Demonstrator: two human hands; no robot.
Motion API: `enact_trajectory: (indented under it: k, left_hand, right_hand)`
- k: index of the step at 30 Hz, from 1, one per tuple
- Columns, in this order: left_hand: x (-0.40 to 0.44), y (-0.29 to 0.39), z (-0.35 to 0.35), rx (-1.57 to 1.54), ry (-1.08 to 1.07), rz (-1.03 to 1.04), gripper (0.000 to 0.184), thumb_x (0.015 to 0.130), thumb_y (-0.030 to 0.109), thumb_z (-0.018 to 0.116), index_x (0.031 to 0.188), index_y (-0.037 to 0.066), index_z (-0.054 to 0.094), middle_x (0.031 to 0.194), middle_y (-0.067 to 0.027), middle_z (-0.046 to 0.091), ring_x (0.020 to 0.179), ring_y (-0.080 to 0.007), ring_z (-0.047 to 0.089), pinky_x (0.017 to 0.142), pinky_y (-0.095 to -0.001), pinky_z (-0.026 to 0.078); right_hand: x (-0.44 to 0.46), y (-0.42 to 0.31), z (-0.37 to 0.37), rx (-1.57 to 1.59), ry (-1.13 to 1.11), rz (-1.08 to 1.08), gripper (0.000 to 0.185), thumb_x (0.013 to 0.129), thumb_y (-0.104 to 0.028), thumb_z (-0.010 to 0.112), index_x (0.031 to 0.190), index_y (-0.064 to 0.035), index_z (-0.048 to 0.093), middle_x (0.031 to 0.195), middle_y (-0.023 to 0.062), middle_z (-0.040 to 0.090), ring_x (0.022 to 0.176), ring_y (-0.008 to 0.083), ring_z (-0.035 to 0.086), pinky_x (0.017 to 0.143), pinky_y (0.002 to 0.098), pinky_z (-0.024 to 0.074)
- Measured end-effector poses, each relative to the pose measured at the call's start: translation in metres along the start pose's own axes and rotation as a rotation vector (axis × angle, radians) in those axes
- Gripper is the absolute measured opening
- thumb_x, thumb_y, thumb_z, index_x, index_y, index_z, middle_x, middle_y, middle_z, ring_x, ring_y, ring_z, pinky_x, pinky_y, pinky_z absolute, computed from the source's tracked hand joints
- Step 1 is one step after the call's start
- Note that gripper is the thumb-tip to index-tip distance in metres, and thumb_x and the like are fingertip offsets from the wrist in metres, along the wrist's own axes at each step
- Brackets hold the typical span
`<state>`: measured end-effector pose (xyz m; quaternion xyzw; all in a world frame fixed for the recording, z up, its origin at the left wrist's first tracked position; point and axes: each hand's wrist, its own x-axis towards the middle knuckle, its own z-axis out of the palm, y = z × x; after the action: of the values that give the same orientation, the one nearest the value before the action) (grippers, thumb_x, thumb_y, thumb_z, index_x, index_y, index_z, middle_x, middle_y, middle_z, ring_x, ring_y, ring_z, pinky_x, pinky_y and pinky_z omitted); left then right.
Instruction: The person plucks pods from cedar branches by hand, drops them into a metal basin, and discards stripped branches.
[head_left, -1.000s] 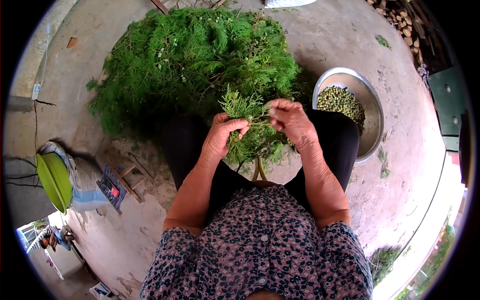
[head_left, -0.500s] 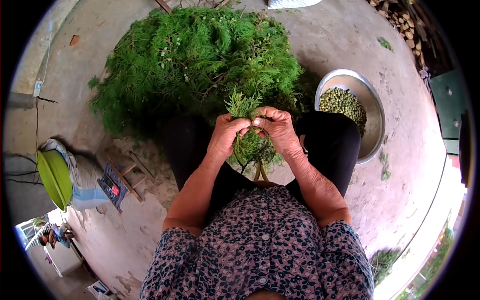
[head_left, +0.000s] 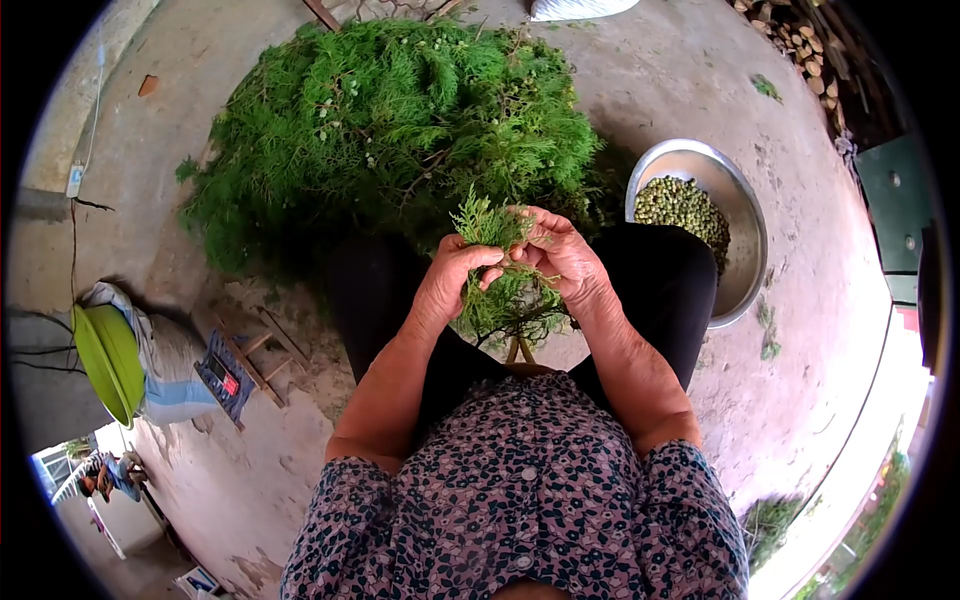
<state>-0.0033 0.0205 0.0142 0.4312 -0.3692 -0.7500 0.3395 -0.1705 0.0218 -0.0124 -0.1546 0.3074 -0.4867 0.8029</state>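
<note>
Your left hand point(head_left: 450, 278) pinches a feathery green conifer sprig point(head_left: 486, 224), tip pointing away from you; your right hand point(head_left: 563, 255) touches its side. Beyond your 2 hands lies a bushy conifer branch heap point(head_left: 400, 120). Small greenish cones point(head_left: 683, 212) lie piled in the metal basin point(head_left: 747, 262) at your right.

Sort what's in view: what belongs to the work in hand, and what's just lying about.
In use:
- green sprig, between left hand and right hand
- branch pile
- metal bowl of small green pieces, likely

Apparently lying about:
- lime-green basin
- pale sack
- stacked wood
</note>
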Motion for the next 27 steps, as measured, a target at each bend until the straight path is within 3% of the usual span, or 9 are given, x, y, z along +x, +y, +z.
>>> enact_trajectory:
  k: [5, 7, 9, 12, 17, 19, 20, 25, 27]
  left_hand:
    - [0.003, -0.003, 0.001, -0.011, 0.017, -0.010, 0.014, 0.074, 0.014, 0.060, 0.074, 0.000, 0.059, 0.060, -0.0031, 0.054, 0.049, -0.0104, 0.045, 0.045, -0.0242, 0.034]
    - [0.002, -0.002, 0.011, -0.117, 0.187, 0.074, 0.014, 0.080, 0.014, 0.060, 0.074, 0.002, 0.060, 0.061, 0.0000, 0.052, 0.051, -0.0086, 0.045, 0.047, -0.0230, 0.034]
    - [0.007, -0.013, 0.001, -0.096, 0.121, 0.144, 0.012, 0.081, 0.011, 0.060, 0.072, 0.003, 0.059, 0.064, 0.0007, 0.052, 0.052, -0.0079, 0.044, 0.047, -0.0222, 0.033]
    - [0.010, -0.014, -0.002, -0.112, 0.054, 0.066, 0.009, 0.077, 0.013, 0.064, 0.074, 0.005, 0.060, 0.062, 0.0022, 0.051, 0.050, -0.0073, 0.041, 0.044, -0.0212, 0.030]
    - [0.000, -0.003, 0.000, -0.087, -0.007, 0.000, 0.012, 0.076, 0.012, 0.065, 0.069, 0.006, 0.058, 0.059, 0.0015, 0.050, 0.047, -0.0077, 0.042, 0.042, -0.0217, 0.030]
    - [-0.002, -0.002, 0.000, -0.069, -0.026, -0.021, 0.013, 0.076, 0.011, 0.065, 0.067, 0.006, 0.057, 0.059, 0.0010, 0.050, 0.047, -0.0079, 0.042, 0.041, -0.0219, 0.030]
    - [-0.004, -0.004, -0.001, -0.075, 0.017, -0.048, 0.014, 0.076, 0.011, 0.066, 0.067, 0.006, 0.056, 0.059, 0.0004, 0.050, 0.046, -0.0080, 0.042, 0.041, -0.0221, 0.030]
    - [-0.009, 0.004, 0.007, -0.164, 0.132, -0.102, 0.013, 0.073, 0.007, 0.067, 0.068, 0.006, 0.055, 0.060, -0.0014, 0.052, 0.046, -0.0095, 0.043, 0.041, -0.0226, 0.029]
    - [-0.007, 0.000, 0.000, -0.152, -0.010, -0.100, 0.010, 0.074, 0.009, 0.065, 0.071, 0.005, 0.057, 0.062, -0.0003, 0.051, 0.046, -0.0093, 0.042, 0.041, -0.0221, 0.029]
  right_hand:
    - [0.000, 0.000, 0.005, -0.050, 0.027, -0.085, 0.018, 0.083, -0.008, 0.057, 0.100, -0.0034, 0.059, 0.076, 0.0009, 0.061, 0.059, 0.0089, 0.054, 0.055, 0.0213, 0.0477]
    - [-0.003, 0.000, 0.007, -0.248, 0.197, -0.161, 0.014, 0.084, -0.006, 0.056, 0.097, -0.0040, 0.060, 0.074, -0.0014, 0.059, 0.060, 0.0066, 0.052, 0.050, 0.0201, 0.0423]
    - [-0.004, 0.003, 0.012, -0.282, 0.239, -0.189, 0.012, 0.084, -0.005, 0.055, 0.094, -0.0051, 0.060, 0.070, -0.0022, 0.057, 0.060, 0.0062, 0.050, 0.047, 0.0197, 0.0385]
    - [-0.008, 0.006, 0.018, -0.102, 0.423, -0.056, 0.005, 0.083, -0.006, 0.054, 0.087, -0.0062, 0.057, 0.071, -0.0020, 0.055, 0.060, 0.0078, 0.047, 0.048, 0.0218, 0.0356]
    - [-0.002, 0.010, 0.002, 0.090, 0.320, -0.065, 0.006, 0.085, -0.005, 0.050, 0.086, -0.0056, 0.056, 0.069, -0.0014, 0.053, 0.057, 0.0085, 0.046, 0.048, 0.0217, 0.0340]
    - [0.006, -0.005, -0.017, -0.078, 0.450, -0.363, 0.007, 0.086, -0.005, 0.049, 0.088, -0.0039, 0.056, 0.066, -0.0001, 0.053, 0.053, 0.0090, 0.045, 0.048, 0.0217, 0.0349]
    - [0.008, -0.012, -0.019, -0.090, 0.423, -0.394, 0.009, 0.086, -0.005, 0.048, 0.090, -0.0022, 0.056, 0.065, 0.0013, 0.053, 0.050, 0.0098, 0.045, 0.049, 0.0222, 0.0361]
    - [-0.003, -0.022, 0.004, 0.045, 0.216, -0.200, 0.011, 0.085, -0.010, 0.053, 0.091, -0.0019, 0.056, 0.074, 0.0034, 0.057, 0.065, 0.0121, 0.053, 0.054, 0.0234, 0.0426]
    - [-0.004, -0.018, 0.001, 0.092, 0.178, -0.158, 0.012, 0.084, -0.012, 0.055, 0.092, -0.0020, 0.057, 0.077, 0.0036, 0.058, 0.068, 0.0121, 0.054, 0.055, 0.0231, 0.0433]
